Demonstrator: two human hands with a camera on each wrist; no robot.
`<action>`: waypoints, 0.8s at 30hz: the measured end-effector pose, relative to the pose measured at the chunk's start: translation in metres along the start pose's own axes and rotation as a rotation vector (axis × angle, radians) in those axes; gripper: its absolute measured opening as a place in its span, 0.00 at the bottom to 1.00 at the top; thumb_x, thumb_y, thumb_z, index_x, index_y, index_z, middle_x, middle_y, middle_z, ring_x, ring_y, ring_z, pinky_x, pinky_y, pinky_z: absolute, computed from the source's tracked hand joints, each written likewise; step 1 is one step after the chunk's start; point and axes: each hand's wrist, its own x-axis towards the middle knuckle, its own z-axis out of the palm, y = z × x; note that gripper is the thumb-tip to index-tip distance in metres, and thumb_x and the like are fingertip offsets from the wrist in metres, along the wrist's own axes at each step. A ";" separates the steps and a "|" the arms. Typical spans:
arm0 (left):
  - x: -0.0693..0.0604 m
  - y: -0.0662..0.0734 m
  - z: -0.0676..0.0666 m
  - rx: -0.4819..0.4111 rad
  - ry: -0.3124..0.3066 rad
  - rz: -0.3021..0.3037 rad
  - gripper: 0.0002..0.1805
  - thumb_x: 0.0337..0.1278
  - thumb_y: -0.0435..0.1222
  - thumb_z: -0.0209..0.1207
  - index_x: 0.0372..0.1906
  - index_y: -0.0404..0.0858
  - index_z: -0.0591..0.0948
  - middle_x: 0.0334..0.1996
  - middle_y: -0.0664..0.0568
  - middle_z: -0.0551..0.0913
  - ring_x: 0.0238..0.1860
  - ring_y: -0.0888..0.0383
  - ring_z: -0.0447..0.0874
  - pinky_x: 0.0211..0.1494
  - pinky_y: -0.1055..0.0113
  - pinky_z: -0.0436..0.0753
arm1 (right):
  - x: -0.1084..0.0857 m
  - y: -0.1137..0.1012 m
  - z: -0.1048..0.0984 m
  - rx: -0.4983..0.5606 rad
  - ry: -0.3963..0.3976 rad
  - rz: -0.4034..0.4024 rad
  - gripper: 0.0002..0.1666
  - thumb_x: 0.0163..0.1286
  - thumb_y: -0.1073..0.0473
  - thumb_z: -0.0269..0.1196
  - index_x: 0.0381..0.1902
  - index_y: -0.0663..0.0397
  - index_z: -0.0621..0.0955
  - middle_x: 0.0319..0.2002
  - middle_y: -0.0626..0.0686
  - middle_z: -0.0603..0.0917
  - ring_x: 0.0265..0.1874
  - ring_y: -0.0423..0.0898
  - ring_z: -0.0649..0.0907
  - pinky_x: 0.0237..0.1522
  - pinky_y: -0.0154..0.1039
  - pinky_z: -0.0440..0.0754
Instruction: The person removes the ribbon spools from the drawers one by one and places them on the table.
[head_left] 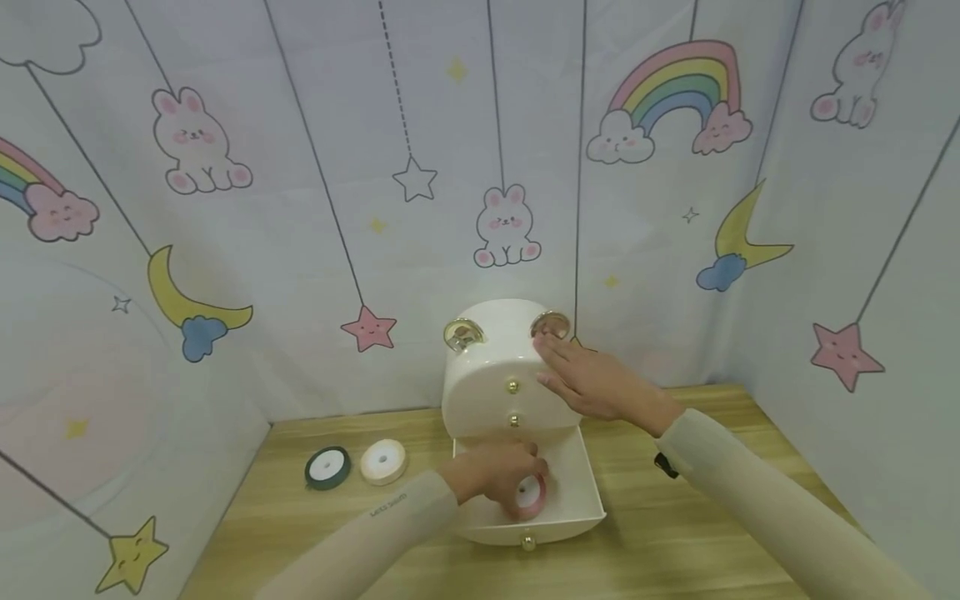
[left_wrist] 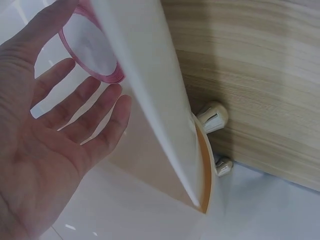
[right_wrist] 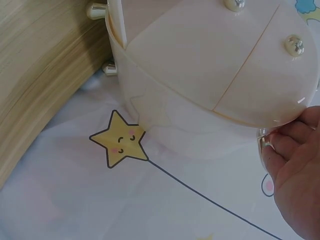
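A cream-white drawer box (head_left: 480, 396) with gold ears and gold knobs stands on the table, its bottom drawer (head_left: 581, 483) pulled out. Inside that drawer, my left hand (head_left: 498, 471) holds a pink ribbon roll (head_left: 531, 497) with a white centre. Seen from the left wrist, the thumb and fingertips are at the edge of the pink roll (left_wrist: 92, 45), which the drawer wall partly hides. My right hand (head_left: 600, 383) rests with extended fingers on the box's upper right side, by the right ear (head_left: 551, 323).
Left of the box, a dark green ribbon roll (head_left: 327, 468) and a cream ribbon roll (head_left: 383, 462) lie on the wooden table (head_left: 300, 533). A printed cloth (head_left: 300, 250) hangs close behind and at both sides. Small gold feet (right_wrist: 110, 68) show under the box.
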 end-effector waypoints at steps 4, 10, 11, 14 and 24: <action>-0.001 0.001 -0.001 0.018 -0.004 -0.005 0.32 0.39 0.54 0.80 0.56 0.56 0.85 0.44 0.60 0.83 0.40 0.67 0.78 0.39 0.76 0.76 | 0.000 0.000 0.000 0.006 -0.006 0.003 0.40 0.86 0.42 0.44 0.84 0.60 0.55 0.84 0.61 0.57 0.83 0.58 0.60 0.82 0.58 0.64; 0.002 0.000 0.002 0.016 -0.004 0.009 0.32 0.38 0.52 0.81 0.55 0.55 0.85 0.42 0.61 0.82 0.38 0.68 0.77 0.38 0.76 0.75 | 0.000 0.000 0.001 0.008 0.005 0.002 0.40 0.86 0.42 0.44 0.84 0.60 0.55 0.84 0.61 0.57 0.83 0.58 0.60 0.81 0.58 0.64; 0.002 0.000 0.003 0.011 -0.002 0.013 0.31 0.37 0.52 0.81 0.54 0.55 0.85 0.41 0.61 0.82 0.37 0.68 0.76 0.37 0.77 0.74 | 0.000 0.000 0.001 0.008 0.005 0.002 0.40 0.86 0.42 0.44 0.84 0.60 0.55 0.84 0.61 0.57 0.83 0.58 0.60 0.81 0.58 0.64; 0.003 0.000 0.005 0.014 0.009 0.028 0.29 0.40 0.51 0.79 0.53 0.54 0.86 0.40 0.61 0.81 0.36 0.68 0.75 0.36 0.76 0.74 | 0.000 0.000 0.001 0.010 0.003 0.005 0.40 0.86 0.42 0.44 0.84 0.60 0.55 0.84 0.61 0.57 0.83 0.59 0.60 0.81 0.59 0.65; 0.002 0.003 0.005 0.043 0.041 0.039 0.21 0.50 0.50 0.74 0.50 0.51 0.86 0.37 0.60 0.81 0.33 0.68 0.74 0.33 0.77 0.73 | 0.001 0.001 0.003 -0.001 -0.005 0.007 0.40 0.86 0.43 0.44 0.84 0.60 0.54 0.84 0.61 0.57 0.83 0.59 0.60 0.81 0.58 0.64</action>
